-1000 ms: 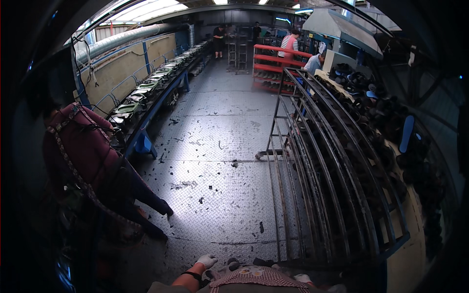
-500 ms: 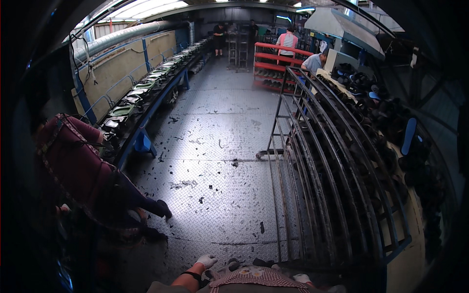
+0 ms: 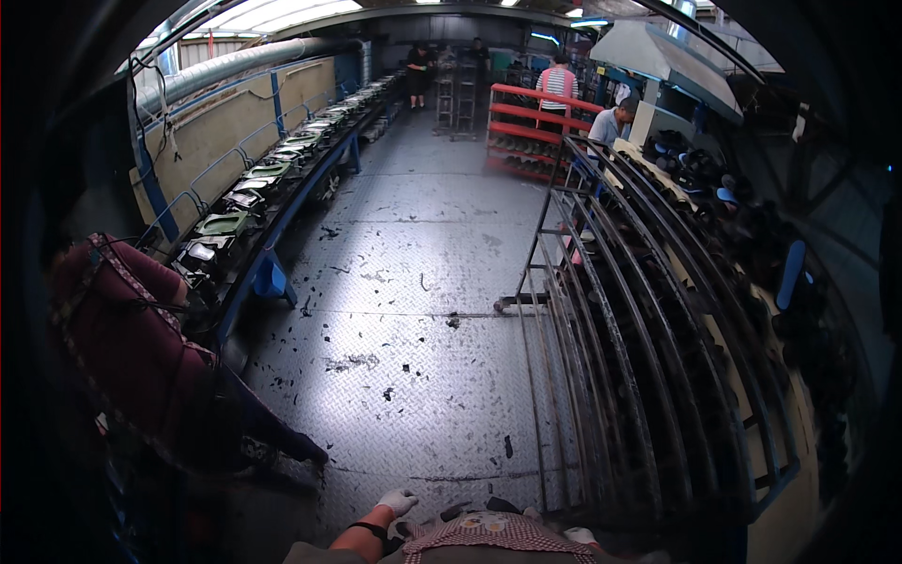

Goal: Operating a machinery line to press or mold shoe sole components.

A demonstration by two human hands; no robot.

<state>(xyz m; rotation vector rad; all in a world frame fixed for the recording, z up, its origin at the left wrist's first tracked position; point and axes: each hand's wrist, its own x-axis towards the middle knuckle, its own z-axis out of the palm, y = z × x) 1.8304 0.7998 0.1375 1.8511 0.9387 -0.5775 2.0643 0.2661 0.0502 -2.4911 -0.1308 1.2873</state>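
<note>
Head view, L hand (image 3: 398,503): gloved, by checked apron (image 3: 512,534), fingers partly curled; can't tell if gripping.
R hand (image 3: 581,536): gloved, at apron's R edge, part-hidden; can't tell grip. Well apart from L.
Metal rack (image 3: 629,371): ahead-R, nearest R hand; prob. best keep knuckles off bars.
Floor (image 3: 423,244): dark scraps (image 3: 388,395); step w/ care IMO.
Co-worker (image 3: 141,329): far L; leave room.

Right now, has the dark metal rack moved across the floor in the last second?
No, no shift shows: the rack's foot keeps the same place just beyond the floor seam.
</note>
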